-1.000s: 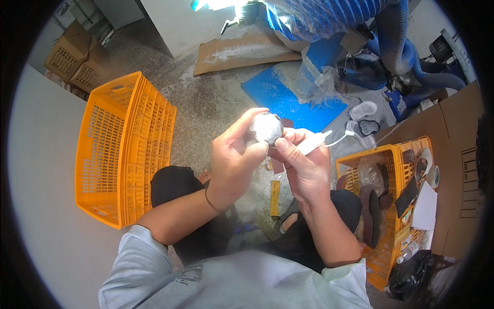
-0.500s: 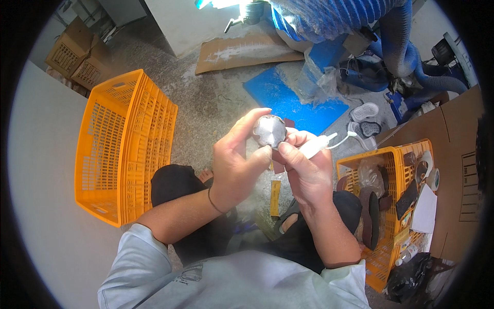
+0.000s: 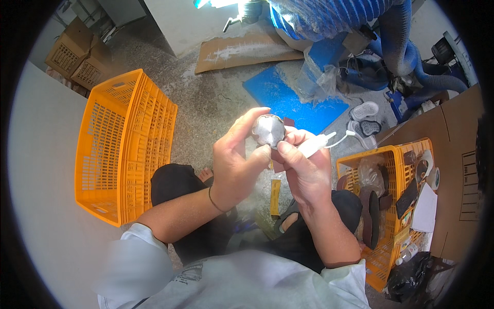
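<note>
My left hand (image 3: 234,154) is closed around a round silver-grey metal disc (image 3: 267,130), thumb at its lower edge and forefinger along the upper left. The disc's rim looks uneven, with a thin brownish edge. In my right hand (image 3: 311,175) lies a small white squeeze bottle (image 3: 311,148), its nozzle pointing up and right and its cap hanging on a thin white strap. The right thumb and fingertips also meet the disc's right edge. Reddish-brown pieces (image 3: 278,166) show just below and behind the disc; my fingers partly hide them.
Stacked yellow crates (image 3: 149,149) stand at left. Another yellow crate (image 3: 391,206) at right holds brown abrasive-looking strips and plastic. A blue sheet (image 3: 298,103) lies ahead, near sandals (image 3: 365,110) and a large blue hose (image 3: 396,41). A yellow strip (image 3: 275,197) lies between my legs.
Both hands and the disc have shifted very slightly left. The grip on the disc and the white bottle stays the same.
</note>
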### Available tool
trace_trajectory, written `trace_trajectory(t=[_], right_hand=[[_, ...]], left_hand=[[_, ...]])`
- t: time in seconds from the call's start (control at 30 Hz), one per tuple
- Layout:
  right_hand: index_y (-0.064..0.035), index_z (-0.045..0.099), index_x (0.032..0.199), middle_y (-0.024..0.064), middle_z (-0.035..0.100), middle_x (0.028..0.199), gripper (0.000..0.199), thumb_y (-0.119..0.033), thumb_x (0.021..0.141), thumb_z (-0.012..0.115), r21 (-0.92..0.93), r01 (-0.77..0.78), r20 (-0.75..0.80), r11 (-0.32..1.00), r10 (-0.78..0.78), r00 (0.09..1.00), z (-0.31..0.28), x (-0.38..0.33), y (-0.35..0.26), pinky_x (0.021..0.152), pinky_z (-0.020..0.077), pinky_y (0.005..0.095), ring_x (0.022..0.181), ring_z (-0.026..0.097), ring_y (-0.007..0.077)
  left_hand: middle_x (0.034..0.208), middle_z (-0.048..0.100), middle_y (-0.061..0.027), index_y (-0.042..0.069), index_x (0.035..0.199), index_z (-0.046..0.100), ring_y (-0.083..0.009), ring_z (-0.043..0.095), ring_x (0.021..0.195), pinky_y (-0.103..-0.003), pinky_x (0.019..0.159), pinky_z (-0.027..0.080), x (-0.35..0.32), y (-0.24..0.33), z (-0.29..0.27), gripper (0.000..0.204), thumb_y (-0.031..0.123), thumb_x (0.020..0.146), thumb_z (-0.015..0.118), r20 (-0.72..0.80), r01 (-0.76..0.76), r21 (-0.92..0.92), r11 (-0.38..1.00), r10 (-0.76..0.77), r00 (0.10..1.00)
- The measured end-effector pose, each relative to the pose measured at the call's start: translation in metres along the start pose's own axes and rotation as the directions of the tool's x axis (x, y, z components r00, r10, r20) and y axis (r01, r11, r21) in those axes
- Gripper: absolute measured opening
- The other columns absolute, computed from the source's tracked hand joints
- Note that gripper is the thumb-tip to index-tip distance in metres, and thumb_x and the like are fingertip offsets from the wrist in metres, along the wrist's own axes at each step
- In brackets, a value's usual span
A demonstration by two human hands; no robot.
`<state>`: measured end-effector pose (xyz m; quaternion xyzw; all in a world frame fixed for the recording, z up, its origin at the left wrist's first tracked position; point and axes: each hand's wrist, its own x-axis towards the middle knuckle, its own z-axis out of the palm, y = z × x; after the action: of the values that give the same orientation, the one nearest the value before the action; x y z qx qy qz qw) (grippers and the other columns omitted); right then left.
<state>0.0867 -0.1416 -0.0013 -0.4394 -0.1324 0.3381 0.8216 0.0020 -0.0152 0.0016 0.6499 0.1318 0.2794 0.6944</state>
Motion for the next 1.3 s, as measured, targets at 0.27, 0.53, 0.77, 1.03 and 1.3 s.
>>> trace_trajectory(t=[0.27, 0.53, 0.77, 1.03, 1.3], right_hand=[[0.0077, 0.068, 0.115, 0.0087, 0.072, 0.102, 0.029, -0.001, 0.087, 0.071, 0.022, -0.013, 0.002, 1.0, 0.013, 1.0, 0.003, 0.0, -0.001, 0.088, 0.0584, 0.0324, 0.091, 0.071, 0.0165], [0.0081, 0.068, 0.116, 0.01, 0.072, 0.104, 0.029, 0.0, 0.088, 0.07, 0.03, -0.016, 0.004, 0.999, 0.016, 1.0, 0.007, 0.0, -0.002, 0.089, 0.0589, 0.033, 0.093, 0.071, 0.0174], [0.0075, 0.068, 0.115, 0.01, 0.073, 0.103, 0.027, -0.001, 0.089, 0.069, -0.007, -0.016, 0.004, 1.0, 0.016, 1.0, 0.007, 0.0, -0.002, 0.089, 0.0587, 0.033, 0.093, 0.071, 0.0167], [0.0067, 0.068, 0.115, 0.009, 0.073, 0.103, 0.028, -0.003, 0.089, 0.07, 0.006, -0.02, 0.007, 1.0, 0.02, 1.0, 0.005, 0.001, 0.0, 0.088, 0.0582, 0.0315, 0.094, 0.071, 0.0155], [-0.0009, 0.067, 0.093, 0.0067, 0.067, 0.109, 0.011, -0.006, 0.088, 0.075, 0.096, 0.077, 0.061, 0.992, -0.083, 0.995, 0.003, 0.002, 0.007, 0.083, 0.0528, 0.028, 0.094, 0.064, 0.0129]], left_hand=[[0.122, 0.065, -0.0157, -0.003, 0.133, 0.059, -0.0187, 0.061, 0.114, -0.032, 0.102, 0.047, 0.001, -0.003, 0.0, 0.054, 0.003, 0.079, 0.059, -0.008, 0.005, -0.018, 1.0, -0.005, 1.0], [0.123, 0.065, -0.0154, -0.003, 0.133, 0.059, -0.0189, 0.061, 0.115, -0.032, 0.102, 0.046, 0.001, -0.004, -0.001, 0.054, 0.003, 0.079, 0.059, -0.004, -0.005, -0.046, 0.999, 0.004, 1.0], [0.122, 0.066, -0.0153, -0.003, 0.133, 0.059, -0.0186, 0.061, 0.115, -0.033, 0.103, 0.046, 0.001, -0.003, -0.002, 0.055, 0.003, 0.079, 0.059, -0.005, 0.005, -0.034, 0.999, -0.005, 1.0], [0.121, 0.066, -0.0146, -0.003, 0.133, 0.06, -0.0184, 0.062, 0.112, -0.033, 0.102, 0.046, 0.001, -0.002, -0.002, 0.054, 0.005, 0.079, 0.06, -0.007, 0.009, -0.044, 0.999, -0.009, 1.0], [0.114, 0.065, -0.01, -0.005, 0.137, 0.054, -0.0166, 0.063, 0.106, -0.031, 0.097, 0.049, 0.001, 0.003, 0.006, 0.063, 0.018, 0.079, 0.057, -0.033, 0.063, -0.036, 0.997, -0.065, 0.997]])
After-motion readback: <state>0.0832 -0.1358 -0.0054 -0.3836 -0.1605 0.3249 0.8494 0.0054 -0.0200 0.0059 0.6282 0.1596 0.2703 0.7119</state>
